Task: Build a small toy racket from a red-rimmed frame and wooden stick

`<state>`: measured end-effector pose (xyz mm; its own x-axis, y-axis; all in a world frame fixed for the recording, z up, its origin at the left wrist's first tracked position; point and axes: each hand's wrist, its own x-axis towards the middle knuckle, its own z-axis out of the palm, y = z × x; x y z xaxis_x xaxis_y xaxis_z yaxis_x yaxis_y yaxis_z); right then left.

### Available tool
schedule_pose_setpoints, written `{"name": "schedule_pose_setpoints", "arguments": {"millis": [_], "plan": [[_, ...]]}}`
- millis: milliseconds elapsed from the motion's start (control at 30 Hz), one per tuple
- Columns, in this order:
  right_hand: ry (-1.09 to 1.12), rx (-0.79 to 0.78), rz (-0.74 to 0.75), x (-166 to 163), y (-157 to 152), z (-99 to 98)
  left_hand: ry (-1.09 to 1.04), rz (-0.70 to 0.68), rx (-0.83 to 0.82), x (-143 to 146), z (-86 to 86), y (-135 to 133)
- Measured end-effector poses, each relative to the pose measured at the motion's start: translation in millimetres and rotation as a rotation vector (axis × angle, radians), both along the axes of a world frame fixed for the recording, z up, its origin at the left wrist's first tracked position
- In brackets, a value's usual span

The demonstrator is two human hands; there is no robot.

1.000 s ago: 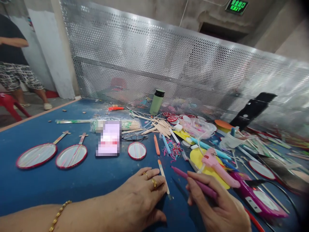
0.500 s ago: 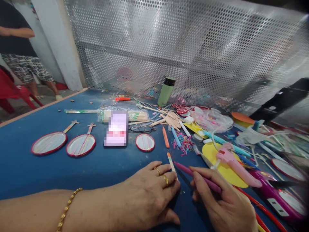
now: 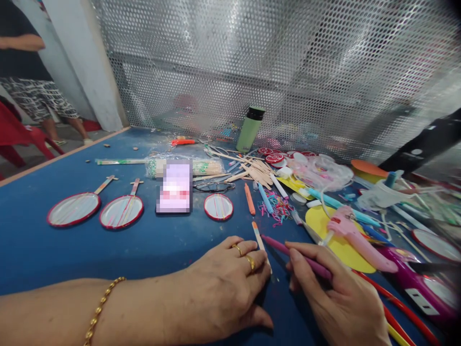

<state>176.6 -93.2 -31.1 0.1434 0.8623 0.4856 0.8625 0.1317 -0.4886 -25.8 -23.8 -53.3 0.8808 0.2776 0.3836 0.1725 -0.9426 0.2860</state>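
Note:
My left hand (image 3: 225,288) lies palm down on the blue table (image 3: 54,250), its ringed fingers pressing on a flat wooden stick (image 3: 258,236) with coloured bands. My right hand (image 3: 338,302) is closed round a purple marker (image 3: 288,251) whose far end points up and left, close to the stick. A small round red-rimmed disc (image 3: 218,206) lies just beyond my left hand.
Two red-rimmed paddles (image 3: 74,209) (image 3: 121,211) lie at left beside a blurred card (image 3: 175,187). A green flask (image 3: 249,129), loose sticks, markers, a pink glue gun (image 3: 355,238) and a yellow disc (image 3: 322,223) crowd the right. A person (image 3: 25,72) stands at far left.
The view has tilted down and shifted slightly. Both hands stay in nearly the same place on the stick and the marker.

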Motion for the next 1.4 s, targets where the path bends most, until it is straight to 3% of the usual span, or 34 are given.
{"name": "schedule_pose_setpoints", "arguments": {"millis": [433, 1400], "plan": [[-0.06, 0.072, 0.069, -5.6, 2.5, 2.3, 0.011, -0.007, 0.007, -0.2, 2.0, 0.1], [-0.148, 0.144, 0.026, -7.3, 2.0, 5.3, -0.043, -0.009, 0.05, 1.0, -4.6, 1.1]]}}
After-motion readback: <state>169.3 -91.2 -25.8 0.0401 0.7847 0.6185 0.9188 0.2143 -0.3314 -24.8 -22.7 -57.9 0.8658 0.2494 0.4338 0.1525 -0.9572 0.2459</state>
